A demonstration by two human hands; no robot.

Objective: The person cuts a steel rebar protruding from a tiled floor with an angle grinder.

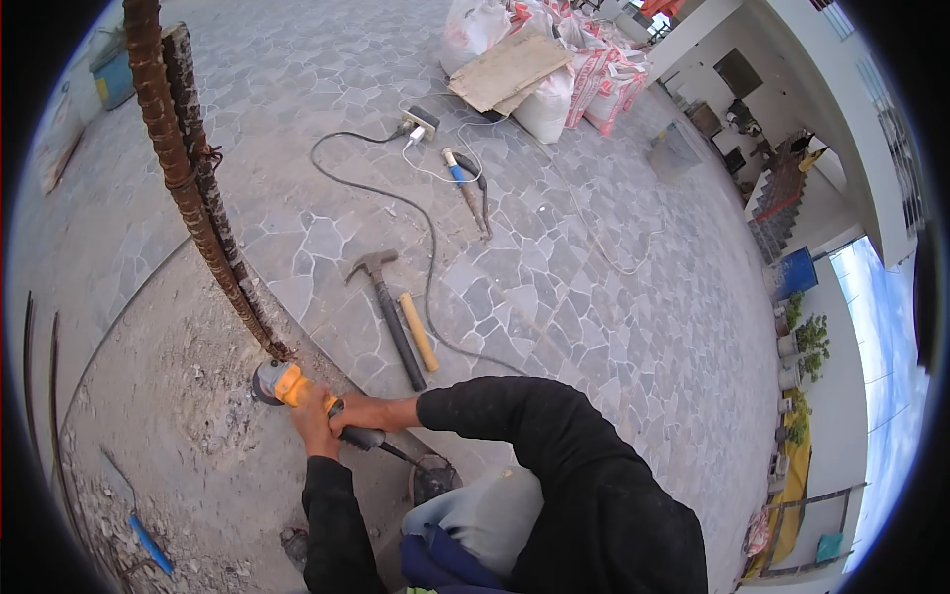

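Observation:
Both hands are wrapped around an angle grinder (pixel 288 384) with a yellow-orange body and dark rear handle. My left hand (pixel 314 424) grips the body behind the grinder's head. On the rear part, my right hand (pixel 364 413) is closed, its arm reaching across from the right. The grinder's disc is at the left end, just below the foot of two rusty rebars (pixel 198 188) that rise from the rough concrete (pixel 178 396). From the handle a dark cord runs down beside my leg.
A hammer (pixel 389 317) and a wooden handle (pixel 418 332) lie on the stone paving. Beyond are a power strip (pixel 420 123), blue-banded tool (pixel 457 173) and filled sacks (pixel 544 106) with a board (pixel 510 69). A blue-handled trowel (pixel 148 544) rests on rubble at lower left.

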